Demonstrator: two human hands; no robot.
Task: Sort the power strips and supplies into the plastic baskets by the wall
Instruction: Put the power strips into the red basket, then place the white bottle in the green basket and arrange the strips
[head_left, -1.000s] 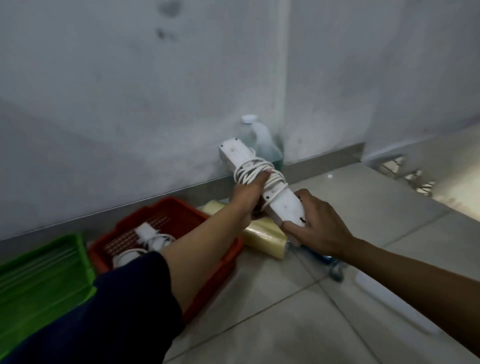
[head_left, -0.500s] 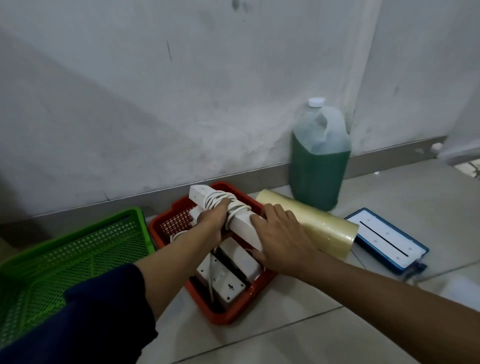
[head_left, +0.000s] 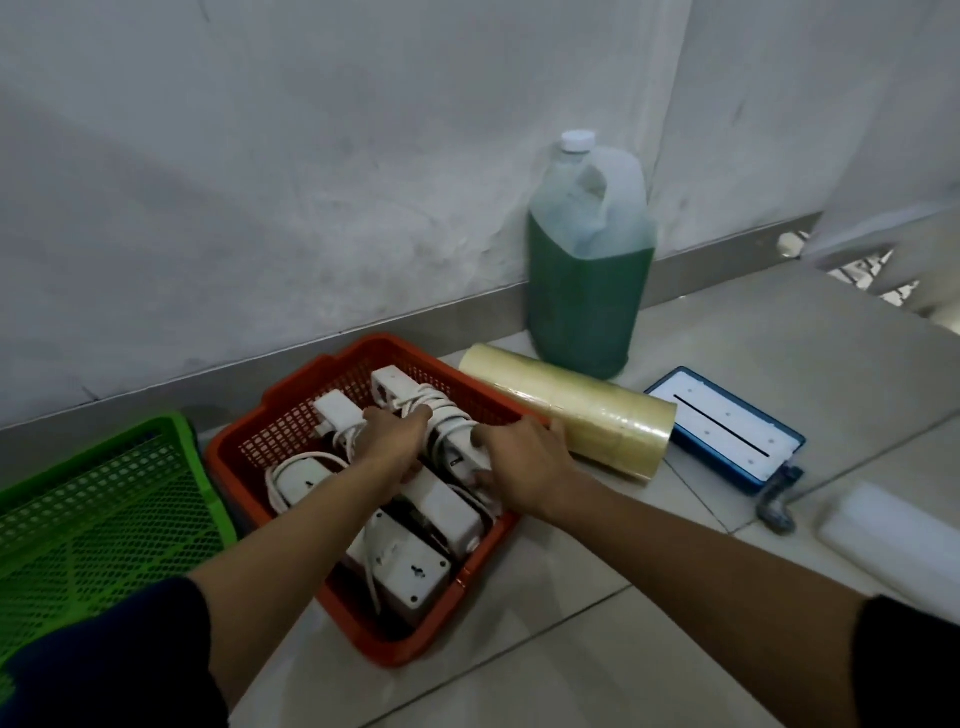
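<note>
White plastic under both hands: left hand (head_left: 393, 439) and right hand (head_left: 519, 460) closed around a power strip (head_left: 415, 410) with its cord wound round the middle, left on the cord coil, right on the near end. Held low inside the red basket (head_left: 291, 421), just above other power strips (head_left: 415, 551) already lying there; resting on them or not, cannot tell. Green basket (head_left: 98, 499) just left of the red one, touching or nearly so, both on the tiled floor (head_left: 597, 649) by the wall (head_left: 311, 182). Yellowish tape roll (head_left: 587, 415) lying on its side against the red basket's right rim. Behind it, jug (head_left: 589, 260) of green liquid, upright at the wall. Right of the roll, flat blue-edged pad (head_left: 727, 431) on the floor.
</note>
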